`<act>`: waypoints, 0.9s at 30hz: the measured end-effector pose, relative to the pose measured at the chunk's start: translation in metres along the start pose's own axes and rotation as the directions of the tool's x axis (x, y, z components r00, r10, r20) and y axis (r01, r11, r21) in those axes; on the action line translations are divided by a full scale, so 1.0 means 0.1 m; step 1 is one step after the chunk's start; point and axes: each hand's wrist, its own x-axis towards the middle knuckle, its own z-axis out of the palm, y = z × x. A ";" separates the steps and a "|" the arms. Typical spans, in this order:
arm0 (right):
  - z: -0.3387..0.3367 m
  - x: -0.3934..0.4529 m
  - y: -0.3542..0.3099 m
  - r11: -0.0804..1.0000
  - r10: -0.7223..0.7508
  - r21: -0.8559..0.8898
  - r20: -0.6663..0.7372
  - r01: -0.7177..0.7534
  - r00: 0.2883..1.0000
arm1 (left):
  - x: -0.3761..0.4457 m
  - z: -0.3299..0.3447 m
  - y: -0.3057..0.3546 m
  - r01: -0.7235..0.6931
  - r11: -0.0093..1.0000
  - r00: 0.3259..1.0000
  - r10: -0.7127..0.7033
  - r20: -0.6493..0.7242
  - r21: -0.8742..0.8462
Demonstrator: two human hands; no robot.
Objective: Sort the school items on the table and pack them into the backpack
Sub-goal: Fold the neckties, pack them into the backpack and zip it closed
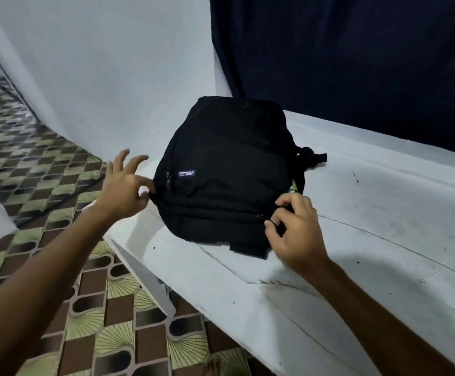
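A black backpack [229, 164] lies on the white table [370, 240] with its small logo patch facing up. My left hand [124, 187] pinches the fabric at the bag's left edge between thumb and forefinger, the other fingers spread. My right hand [294, 234] pinches a zipper pull at the bag's near right corner. A sliver of something green [293, 187] shows at the bag's right side. No loose school items are visible on the table.
The table's left edge runs close beside the backpack, with patterned tile floor [85, 308] below. A white wall [99, 63] stands behind on the left and a dark curtain [356, 63] on the right. A black strap [316, 157] trails right of the bag.
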 end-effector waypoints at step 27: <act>-0.44 0.38 0.70 0.996 0.079 0.031 0.049 -0.081 0.996 | 0.77 0.00 2.60 -0.007 0.997 0.964 0.026 0.264 -0.071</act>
